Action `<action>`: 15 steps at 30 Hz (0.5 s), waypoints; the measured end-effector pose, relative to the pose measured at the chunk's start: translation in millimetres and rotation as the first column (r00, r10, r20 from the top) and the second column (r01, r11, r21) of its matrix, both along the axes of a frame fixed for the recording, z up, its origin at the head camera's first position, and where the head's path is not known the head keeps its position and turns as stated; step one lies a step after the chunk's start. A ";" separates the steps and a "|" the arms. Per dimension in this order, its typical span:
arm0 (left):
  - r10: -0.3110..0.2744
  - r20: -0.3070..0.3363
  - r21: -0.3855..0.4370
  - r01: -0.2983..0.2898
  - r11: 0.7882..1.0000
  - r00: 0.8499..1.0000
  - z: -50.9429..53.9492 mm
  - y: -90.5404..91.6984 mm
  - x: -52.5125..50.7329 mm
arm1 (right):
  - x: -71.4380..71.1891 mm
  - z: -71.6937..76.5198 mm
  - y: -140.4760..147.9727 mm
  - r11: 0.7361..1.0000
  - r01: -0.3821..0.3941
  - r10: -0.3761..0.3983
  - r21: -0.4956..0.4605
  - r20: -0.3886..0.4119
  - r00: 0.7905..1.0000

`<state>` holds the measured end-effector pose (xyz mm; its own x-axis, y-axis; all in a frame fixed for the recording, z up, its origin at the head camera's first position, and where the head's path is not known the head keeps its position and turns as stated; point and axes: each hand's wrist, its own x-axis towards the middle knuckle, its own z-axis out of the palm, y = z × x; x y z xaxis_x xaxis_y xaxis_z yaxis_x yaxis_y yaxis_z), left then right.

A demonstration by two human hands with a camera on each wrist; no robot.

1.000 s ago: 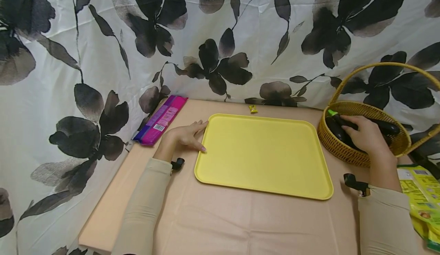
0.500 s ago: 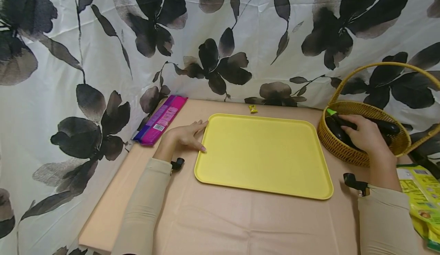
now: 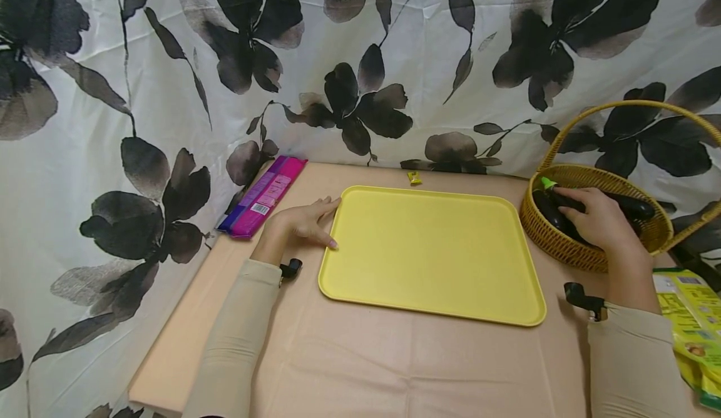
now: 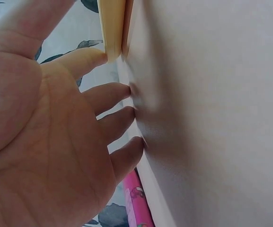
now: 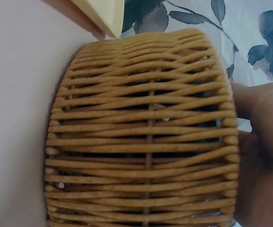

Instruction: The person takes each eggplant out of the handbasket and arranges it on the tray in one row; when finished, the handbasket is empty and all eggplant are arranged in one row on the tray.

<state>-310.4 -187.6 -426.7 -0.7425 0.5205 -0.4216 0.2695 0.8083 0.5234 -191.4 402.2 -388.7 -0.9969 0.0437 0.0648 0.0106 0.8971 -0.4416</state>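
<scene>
My left hand (image 3: 304, 224) lies at the left edge of a yellow tray (image 3: 434, 255), its thumb on the rim. In the left wrist view, the fingers (image 4: 115, 125) are extended with their tips on the table, and the index finger touches the tray's edge (image 4: 111, 33). My right hand (image 3: 605, 221) reaches into a wicker basket (image 3: 563, 249) and grips a dark eggplant with a bright green stem (image 3: 548, 183). Another dark eggplant (image 3: 549, 214) lies beside it in the basket. In the right wrist view, the basket's woven wall (image 5: 145, 127) hides most of the contents.
A pink and purple packet (image 3: 265, 196) lies at the table's back left. Behind the tray sits a small yellow wrapped piece (image 3: 414, 178). A yellow-green bag (image 3: 690, 324) is beside the right forearm. The basket's tall handle (image 3: 631, 104) arches over it; floral cloth (image 3: 428, 111) hangs behind.
The eggplant's green stem has shifted slightly to the right under my right hand. My left hand and the tray stay in place.
</scene>
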 end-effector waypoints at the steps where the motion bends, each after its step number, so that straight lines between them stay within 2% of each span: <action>1: 0.000 0.000 0.002 0.000 1.000 1.000 -0.1 0.0 0.0 | 0.0 0.4 -0.9 1.000 -0.001 0.001 0.001 -0.010 1.000; 9: 0.004 0.008 0.010 -0.004 1.000 1.000 1.4 0.2 1.2 | 4.8 11.7 -9.7 0.995 0.072 -0.078 -0.063 -0.092 0.993; 12: 0.001 0.000 0.004 -0.001 1.000 1.000 1.3 0.1 1.3 | 7.5 17.3 -15.6 0.991 0.064 -0.079 -0.115 -0.135 0.988; 15: -0.003 -0.009 -0.002 0.003 1.000 1.000 1.3 -0.5 1.7 | 9.1 21.9 -25.3 0.980 0.023 -0.061 -0.198 -0.185 0.981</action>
